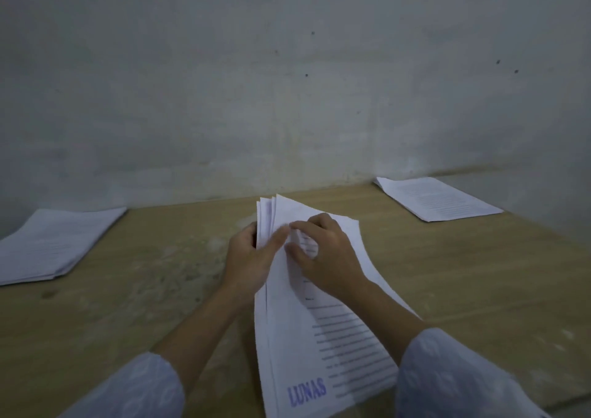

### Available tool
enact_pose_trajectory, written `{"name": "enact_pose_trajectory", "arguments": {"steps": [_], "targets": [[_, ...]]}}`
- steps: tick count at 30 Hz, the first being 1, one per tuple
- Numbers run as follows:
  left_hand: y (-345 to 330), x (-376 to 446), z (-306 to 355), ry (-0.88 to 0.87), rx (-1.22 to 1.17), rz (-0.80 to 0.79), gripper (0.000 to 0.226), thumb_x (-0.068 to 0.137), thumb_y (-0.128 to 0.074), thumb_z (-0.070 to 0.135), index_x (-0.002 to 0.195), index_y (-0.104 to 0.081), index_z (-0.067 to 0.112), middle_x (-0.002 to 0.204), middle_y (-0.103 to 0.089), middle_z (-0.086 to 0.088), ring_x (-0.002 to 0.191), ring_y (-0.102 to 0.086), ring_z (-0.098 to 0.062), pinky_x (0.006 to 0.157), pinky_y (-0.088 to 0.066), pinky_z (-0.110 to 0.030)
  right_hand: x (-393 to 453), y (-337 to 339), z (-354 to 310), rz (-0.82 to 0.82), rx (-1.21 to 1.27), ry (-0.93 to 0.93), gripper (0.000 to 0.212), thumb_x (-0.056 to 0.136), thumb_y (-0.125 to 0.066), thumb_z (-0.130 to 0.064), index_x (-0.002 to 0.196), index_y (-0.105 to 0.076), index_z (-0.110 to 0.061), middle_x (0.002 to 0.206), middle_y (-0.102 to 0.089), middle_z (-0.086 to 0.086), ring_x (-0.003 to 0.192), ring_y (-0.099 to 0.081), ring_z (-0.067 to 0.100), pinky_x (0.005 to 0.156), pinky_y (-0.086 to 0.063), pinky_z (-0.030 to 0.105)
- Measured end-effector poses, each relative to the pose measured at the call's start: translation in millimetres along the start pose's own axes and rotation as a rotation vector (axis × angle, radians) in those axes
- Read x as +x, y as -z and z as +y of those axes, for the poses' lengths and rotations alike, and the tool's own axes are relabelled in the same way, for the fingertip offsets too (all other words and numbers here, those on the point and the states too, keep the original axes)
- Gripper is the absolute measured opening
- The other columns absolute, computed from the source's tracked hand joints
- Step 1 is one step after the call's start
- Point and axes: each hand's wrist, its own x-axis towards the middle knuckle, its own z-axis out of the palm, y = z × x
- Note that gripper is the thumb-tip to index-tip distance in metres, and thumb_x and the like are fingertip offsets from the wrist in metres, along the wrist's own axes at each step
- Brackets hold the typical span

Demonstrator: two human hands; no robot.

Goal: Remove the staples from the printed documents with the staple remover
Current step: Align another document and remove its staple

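A printed document [323,347] of several white sheets with a blue "LUNAS" stamp is held up over the wooden table, its far edge fanned apart. My left hand [252,258] grips the document's left edge, thumb on top. My right hand [323,254] lies on the top sheet with curled fingers, thumb and fingers pinching the paper near the upper part. No staple remover shows in the view, and I cannot make out a staple.
One stack of printed papers [51,245] lies at the table's left edge, another stack [438,198] at the back right. A grey wall [287,82] rises directly behind the wooden table [479,283].
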Motion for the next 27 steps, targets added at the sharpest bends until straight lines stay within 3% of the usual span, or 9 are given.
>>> {"name": "enact_pose_trajectory", "arguments": {"steps": [2,6,10,13,16,20,24,27], "targets": [[11.6,-1.2,-0.8,-0.018,0.056,0.014,0.019,0.082,-0.066,0.029,0.098,-0.058,0.021,0.086,-0.063,0.008,0.075,-0.061,-0.008,0.057,-0.048,-0.016,0.3,-4.7,-9.9,-0.004,0.027,0.026,0.038,0.084,-0.06,-0.034,0.115,-0.063,-0.013,0.106,-0.059,0.008,0.096,-0.054,0.023,0.082,-0.049,0.042],[37.0,5.2,-2.0,0.085,-0.071,0.026,0.009,0.086,-0.062,0.018,0.092,-0.062,0.011,0.095,-0.068,-0.011,0.076,-0.065,-0.023,0.064,-0.055,-0.032,1.2,-1.2,-12.8,0.026,-0.027,0.031,0.038,0.079,-0.065,-0.029,0.114,-0.063,-0.014,0.104,-0.056,0.008,0.098,-0.052,0.026,0.08,-0.047,0.044],[65.8,13.2,0.4,0.167,-0.237,-0.044,0.01,0.088,-0.058,0.013,0.09,-0.063,0.005,0.088,-0.069,-0.011,0.068,-0.068,-0.022,0.058,-0.059,-0.031,6.2,11.1,-6.6,0.14,0.011,-0.279,0.047,0.078,-0.07,-0.031,0.122,-0.056,-0.022,0.123,-0.046,0.006,0.117,-0.04,0.023,0.099,-0.038,0.043],[78.9,15.0,4.6,0.14,-0.329,-0.049,0.009,0.089,-0.056,0.01,0.087,-0.064,0.005,0.079,-0.07,-0.005,0.06,-0.069,-0.016,0.054,-0.058,-0.028,13.1,22.0,-10.5,0.078,0.283,-0.491,0.073,0.077,-0.072,-0.039,0.136,-0.034,-0.019,0.13,-0.037,0.002,0.115,-0.038,0.015,0.095,-0.036,0.029],[87.1,17.9,10.8,0.098,-0.377,0.0,0.011,0.091,-0.054,0.012,0.086,-0.063,0.009,0.074,-0.07,-0.001,0.055,-0.068,-0.012,0.047,-0.054,-0.023,19.8,26.7,-17.0,0.026,0.57,-0.603,0.066,0.083,-0.068,-0.026,0.137,-0.032,-0.015,0.116,-0.053,0.0,0.101,-0.053,0.016,0.079,-0.042,0.028],[92.9,21.7,18.5,0.033,-0.352,0.016,0.013,0.095,-0.049,0.02,0.1,-0.06,0.018,0.084,-0.069,0.007,0.07,-0.068,-0.01,0.055,-0.054,-0.024,29.3,34.0,-28.8,0.101,0.78,-0.559,0.031,0.084,-0.059,-0.005,0.114,-0.053,-0.012,0.102,-0.064,0.002,0.088,-0.061,0.017,0.063,-0.046,0.025],[99.9,27.8,21.4,-0.033,-0.243,0.017,0.023,0.095,-0.049,0.017,0.117,-0.054,0.018,0.099,-0.065,0.006,0.089,-0.063,-0.016,0.072,-0.052,-0.031,36.5,36.6,-40.4,0.106,0.801,-0.491,0.041,0.081,-0.055,0.004,0.112,-0.041,-0.018,0.097,-0.062,0.001,0.082,-0.059,0.012,0.061,-0.044,0.026],[108.3,32.3,25.3,-0.045,-0.253,0.005,0.022,0.095,-0.049,0.019,0.116,-0.053,0.022,0.103,-0.065,0.005,0.09,-0.064,-0.016,0.073,-0.053,-0.033,43.1,39.5,-42.1,0.124,0.714,-0.439,0.037,0.08,-0.056,0.007,0.108,-0.048,-0.017,0.1,-0.065,0.004,0.088,-0.063,0.019,0.063,-0.05,0.026]]}}
